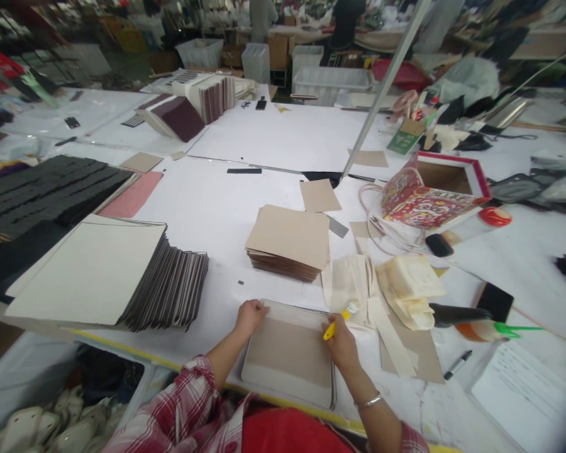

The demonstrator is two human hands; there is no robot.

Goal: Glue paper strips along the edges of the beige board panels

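Note:
A flat rectangular panel (288,362) with rounded corners lies before me at the table's front edge. Its middle is a brown board, with paler material showing along the far edge. My left hand (251,318) pinches the far left corner of this panel. In my closed right hand (345,346) is a yellow-handled brush (331,329), its pale bristles pointing up and away; that hand rests at the panel's far right corner. Just beyond stands a stack of brown boards (290,236). To the left, a fanned pile of pale, dark-edged panels (87,270) reaches the table edge.
A cream glue-stained container (410,283) sits right of the boards, beside cloth strips (351,283). Farther right are a red patterned box (434,192), a pen (458,365) and a written sheet (523,390). A metal pole (387,85) rises from the table. An open bin (9,384) stands below left.

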